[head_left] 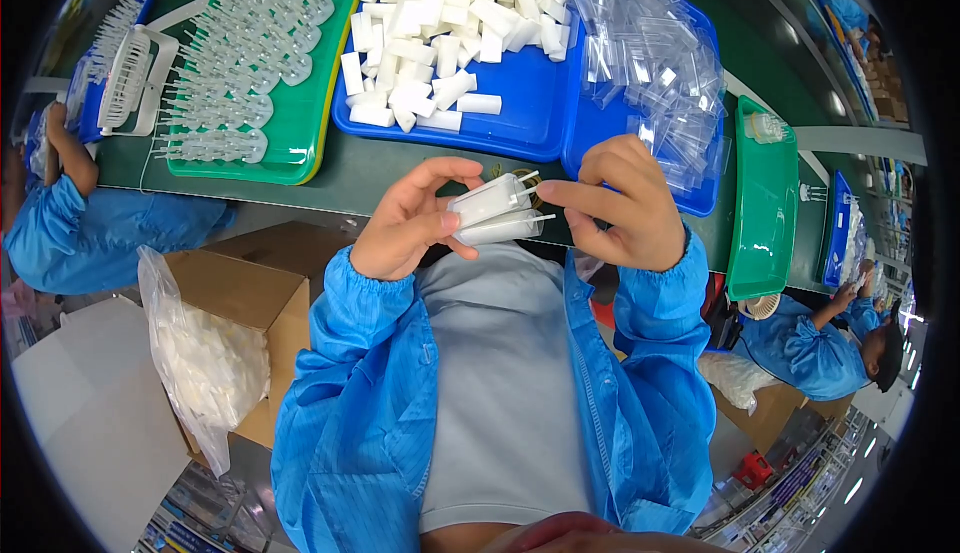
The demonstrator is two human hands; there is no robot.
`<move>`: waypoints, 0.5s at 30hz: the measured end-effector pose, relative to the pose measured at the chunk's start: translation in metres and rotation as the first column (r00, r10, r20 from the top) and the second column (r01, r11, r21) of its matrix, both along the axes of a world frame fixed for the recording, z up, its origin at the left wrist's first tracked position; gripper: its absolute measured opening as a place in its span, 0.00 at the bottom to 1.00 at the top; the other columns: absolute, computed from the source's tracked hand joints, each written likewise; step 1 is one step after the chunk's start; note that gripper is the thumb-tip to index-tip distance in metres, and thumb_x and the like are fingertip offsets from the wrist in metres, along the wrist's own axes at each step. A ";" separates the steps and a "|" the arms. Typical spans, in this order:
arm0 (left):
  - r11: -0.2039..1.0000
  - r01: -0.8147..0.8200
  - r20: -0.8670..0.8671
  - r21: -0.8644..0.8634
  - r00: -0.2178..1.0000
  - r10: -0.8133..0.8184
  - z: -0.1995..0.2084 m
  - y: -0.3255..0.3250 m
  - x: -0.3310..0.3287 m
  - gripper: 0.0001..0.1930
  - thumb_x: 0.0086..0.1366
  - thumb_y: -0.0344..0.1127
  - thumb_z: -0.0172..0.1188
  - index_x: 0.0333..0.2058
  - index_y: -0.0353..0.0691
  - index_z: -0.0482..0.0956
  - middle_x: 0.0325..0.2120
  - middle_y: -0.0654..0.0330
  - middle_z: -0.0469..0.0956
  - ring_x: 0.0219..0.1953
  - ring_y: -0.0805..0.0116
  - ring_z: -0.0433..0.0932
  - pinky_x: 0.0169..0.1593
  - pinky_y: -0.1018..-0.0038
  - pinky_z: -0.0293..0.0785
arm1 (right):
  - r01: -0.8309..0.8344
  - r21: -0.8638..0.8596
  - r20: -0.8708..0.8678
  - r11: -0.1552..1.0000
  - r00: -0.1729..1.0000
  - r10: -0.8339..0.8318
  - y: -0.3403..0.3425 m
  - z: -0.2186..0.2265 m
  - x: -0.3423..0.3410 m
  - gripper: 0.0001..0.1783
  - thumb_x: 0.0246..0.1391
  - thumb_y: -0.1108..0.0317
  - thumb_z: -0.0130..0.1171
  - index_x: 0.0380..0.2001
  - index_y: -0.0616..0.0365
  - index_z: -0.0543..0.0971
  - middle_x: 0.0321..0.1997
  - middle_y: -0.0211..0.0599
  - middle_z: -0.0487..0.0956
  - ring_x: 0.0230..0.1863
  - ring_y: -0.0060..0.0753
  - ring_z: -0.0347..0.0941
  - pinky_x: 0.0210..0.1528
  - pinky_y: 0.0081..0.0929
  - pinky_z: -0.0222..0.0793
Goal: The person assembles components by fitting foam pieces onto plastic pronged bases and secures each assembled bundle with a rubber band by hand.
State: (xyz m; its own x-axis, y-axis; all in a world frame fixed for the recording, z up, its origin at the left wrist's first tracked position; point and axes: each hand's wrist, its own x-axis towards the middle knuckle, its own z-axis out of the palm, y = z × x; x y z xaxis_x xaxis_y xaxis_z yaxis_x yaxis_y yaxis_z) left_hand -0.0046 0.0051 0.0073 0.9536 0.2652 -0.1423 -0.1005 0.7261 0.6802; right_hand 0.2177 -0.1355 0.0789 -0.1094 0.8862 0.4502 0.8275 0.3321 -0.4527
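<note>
My left hand [415,215], fingers wrapped around, holds a pair of clear plastic tubes side by side, each with a white block [486,204] inside. Thin white stems stick out of their right ends. Close against the upper stem is the index fingertip of my right hand [622,203]; its thumb stays a little apart and the other fingers are curled. Nothing shows in the right hand's grasp. Beyond my hands, a blue tray [515,138] bears a heap of white blocks [425,33], and another blue tray [705,193] bears clear plastic sleeves [645,63].
To the left, a green tray [300,138] carries rows of clear stemmed parts [240,53] beside a white fan [128,78]. A green tray [765,223] stands at the right. An open carton [285,323] with a bagged load [215,363] sits lower left. Co-workers in blue flank me.
</note>
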 end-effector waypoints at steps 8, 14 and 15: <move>0.999 0.040 0.000 0.021 0.999 -0.040 -0.001 0.001 -0.001 0.22 0.62 0.27 0.53 0.56 0.36 0.65 0.51 0.56 0.68 0.45 0.66 0.76 0.38 0.71 0.82 | -0.061 -0.030 0.073 0.998 0.995 0.063 0.004 0.004 -0.001 0.22 0.32 0.73 0.60 0.38 0.47 0.81 0.22 0.26 0.66 0.25 0.30 0.66 0.34 0.28 0.60; 0.998 0.064 -0.010 0.015 0.998 -0.064 -0.003 0.001 -0.002 0.19 0.64 0.29 0.52 0.53 0.36 0.67 0.48 0.56 0.70 0.43 0.68 0.77 0.35 0.74 0.82 | -0.138 -0.121 -0.008 0.983 0.990 0.138 0.004 0.001 0.000 0.22 0.34 0.75 0.58 0.39 0.48 0.81 0.21 0.28 0.67 0.24 0.32 0.66 0.33 0.29 0.60; 0.997 0.070 -0.005 -0.017 0.998 -0.070 -0.004 0.001 -0.003 0.17 0.64 0.30 0.52 0.52 0.35 0.69 0.48 0.56 0.71 0.43 0.67 0.78 0.35 0.74 0.82 | -0.163 -0.138 -0.055 0.977 0.986 0.157 0.003 0.002 -0.001 0.22 0.34 0.76 0.58 0.39 0.48 0.81 0.20 0.28 0.67 0.24 0.32 0.66 0.33 0.29 0.60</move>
